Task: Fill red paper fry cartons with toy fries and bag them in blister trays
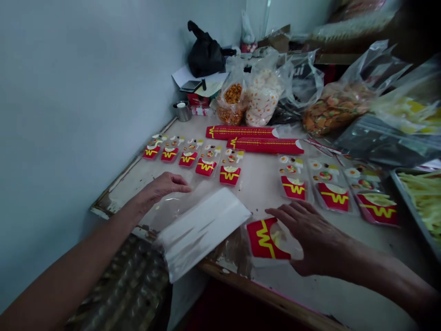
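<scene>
My right hand [310,234], thumb and fingers apart, is around the end of a clear pack with a toy red fries carton [263,239] marked with a yellow zigzag. The pack is tilted on its side above the table's front edge. To its left, a white stack of thin plastic sleeves [206,230] lies slantwise, partly over the edge. My left hand [168,184] is over the table behind the stack, fingertips pressed together. Clear film [175,202] spreads just under it; whether the fingers pinch it is hard to see.
Several filled packs [206,161] stand in a row at left, three more [332,188] at right. Two long red carton stacks [265,145] lie behind. Bags of small pieces [263,96] line the back. A metal tray [409,207] of pale fries is far right; a wall [86,92] is left.
</scene>
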Demonstrator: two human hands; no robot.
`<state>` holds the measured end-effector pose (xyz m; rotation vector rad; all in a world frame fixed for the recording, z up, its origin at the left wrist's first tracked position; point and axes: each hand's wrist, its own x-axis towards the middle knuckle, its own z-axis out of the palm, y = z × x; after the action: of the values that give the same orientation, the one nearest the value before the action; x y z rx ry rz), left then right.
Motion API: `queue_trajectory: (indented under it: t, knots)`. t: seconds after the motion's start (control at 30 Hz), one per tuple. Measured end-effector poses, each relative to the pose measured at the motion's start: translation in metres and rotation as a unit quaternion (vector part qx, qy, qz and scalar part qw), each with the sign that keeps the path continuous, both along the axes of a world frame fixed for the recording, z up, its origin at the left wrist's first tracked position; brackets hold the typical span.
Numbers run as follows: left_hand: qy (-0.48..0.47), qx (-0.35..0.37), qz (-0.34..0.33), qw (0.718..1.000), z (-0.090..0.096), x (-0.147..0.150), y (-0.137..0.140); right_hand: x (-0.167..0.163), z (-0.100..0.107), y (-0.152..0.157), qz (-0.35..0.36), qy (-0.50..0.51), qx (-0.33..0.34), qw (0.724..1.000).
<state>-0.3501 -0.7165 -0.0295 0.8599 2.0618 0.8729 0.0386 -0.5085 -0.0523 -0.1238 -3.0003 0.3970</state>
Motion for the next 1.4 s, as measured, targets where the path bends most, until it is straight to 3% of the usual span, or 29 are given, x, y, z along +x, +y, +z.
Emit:
queue_trajectory:
  t: [0.1,0.2,0.37,0.53,0.7,0.83,1.0,1.1,1.23,1.4]
  knots:
    - [-0.017,0.012,0.017,1.0,0.003,0.006,0.003,-0.033,0.017,-0.001,-0.025,0.02,-0.003,0.999]
    - [-0.028,0.005,-0.013,1.0,0.003,0.007,0.005,-0.058,0.027,0.002,-0.049,0.017,0.026,0.998]
    - [-0.083,-0.049,-0.075,0.993,-0.005,-0.002,0.009,-0.07,0.015,0.009,-0.09,0.01,0.059,0.994]
    - [-0.008,0.013,0.028,1.0,0.001,-0.001,0.017,-0.077,0.008,0.012,-0.117,0.032,0.003,0.993]
    - [0.013,0.032,0.076,0.996,0.007,0.015,0.023,-0.095,0.029,0.014,-0.152,0.093,0.015,0.984]
    - [0.046,0.027,0.032,0.998,0.0,0.022,0.023,-0.094,0.041,0.015,-0.159,0.103,0.049,0.981]
    - [0.034,-0.018,-0.042,0.998,0.003,0.017,0.028,-0.078,0.029,0.015,-0.178,0.09,0.065,0.978]
    - [0.074,0.014,-0.041,0.996,0.013,0.017,0.035,-0.075,0.028,0.013,-0.192,0.087,0.058,0.976]
    - [0.095,0.061,-0.017,0.993,0.022,0.028,0.042,-0.083,0.041,0.013,-0.193,0.102,0.052,0.974]
    - [0.115,0.06,0.0,0.992,0.017,0.038,0.042,-0.085,0.051,0.017,-0.196,0.12,0.078,0.97]
